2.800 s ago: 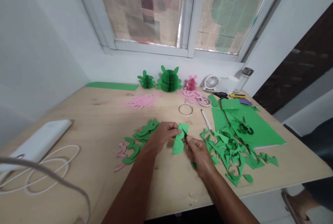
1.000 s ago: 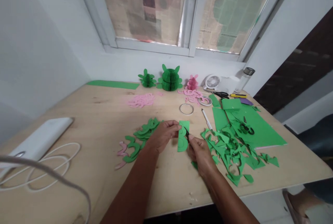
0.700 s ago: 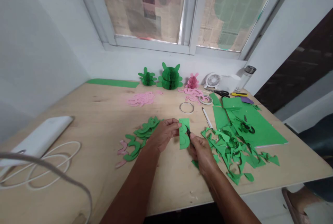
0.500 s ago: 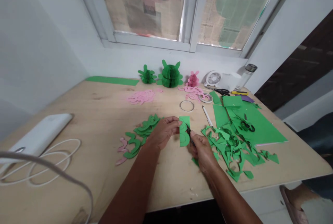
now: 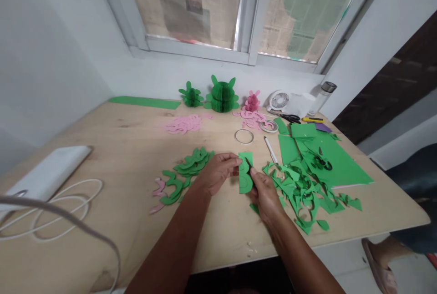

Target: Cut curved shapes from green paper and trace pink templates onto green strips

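Observation:
My left hand (image 5: pixel 221 171) pinches the left edge of a small green paper piece (image 5: pixel 245 181) held above the table. Curved outlines show on that paper, and part of its right side is cut round. In my right hand (image 5: pixel 265 194) is a dark pair of scissors (image 5: pixel 251 166), its blades at the paper's upper right; most of the handles are hidden by my fingers. Left of my hands lies a pile of curved green paper cutouts (image 5: pixel 193 162), with a few pink strips (image 5: pixel 159 187) beside it. Green paper scraps (image 5: pixel 303 189) are heaped to the right.
Green sheets (image 5: pixel 351 166) with small black scissors (image 5: pixel 322 162) lie at right. A white pen (image 5: pixel 271 149), tape ring (image 5: pixel 244 136) and pink cutouts (image 5: pixel 184 124) lie farther back. Paper figures (image 5: pixel 222 96), a fan (image 5: pixel 279 100) and a bottle (image 5: pixel 322 97) stand behind. A cable (image 5: pixel 68 216) crosses the left.
The view has shifted slightly. Both hands still hold the paper and scissors; the paper sits a little farther right, and its lower right corner looks more rounded.

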Demonstrator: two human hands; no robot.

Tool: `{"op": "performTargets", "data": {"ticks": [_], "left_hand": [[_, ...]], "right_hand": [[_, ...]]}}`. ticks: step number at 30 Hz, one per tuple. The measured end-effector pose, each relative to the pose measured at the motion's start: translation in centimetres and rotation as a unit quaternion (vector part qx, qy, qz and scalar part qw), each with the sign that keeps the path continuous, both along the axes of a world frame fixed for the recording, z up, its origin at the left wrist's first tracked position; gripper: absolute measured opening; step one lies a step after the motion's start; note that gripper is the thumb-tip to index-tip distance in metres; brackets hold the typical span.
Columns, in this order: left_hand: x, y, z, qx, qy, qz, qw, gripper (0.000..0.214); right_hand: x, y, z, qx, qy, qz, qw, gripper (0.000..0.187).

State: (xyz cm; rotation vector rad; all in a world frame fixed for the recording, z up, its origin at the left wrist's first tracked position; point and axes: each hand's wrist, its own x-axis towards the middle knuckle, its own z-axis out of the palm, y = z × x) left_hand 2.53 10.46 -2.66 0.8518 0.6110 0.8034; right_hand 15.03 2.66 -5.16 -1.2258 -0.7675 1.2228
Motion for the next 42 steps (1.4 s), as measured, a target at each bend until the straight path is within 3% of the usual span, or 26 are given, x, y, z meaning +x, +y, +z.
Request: {"op": "performTargets", "data": {"ticks": [13,19,25,42], "left_hand": [[0.11,-0.12,-0.14,0.066,0.071,0.014,0.995,0.022],[0.2,-0.3,0.06,0.03,0.031,0.019,0.999,0.023],[0.09,-0.37,0.44,-0.019,-0.02,-0.015,1.0,0.027],[0.22,-0.43,0.18,-0.009,-0.019,-0.02,1.0,0.025]], "right_hand": [[-0.02,0.14,0.26,-0.003,0.02,-0.012,1.0,0.052],[0.08,0.06,0.01,0.005,0.035,-0.006,0.999,0.051],[0.03,-0.1,0.36,0.001,0.055,0.003,0.998,0.053],[0.22,-0.1,0.25,0.006,0.124,0.028,0.992,0.046]]}}
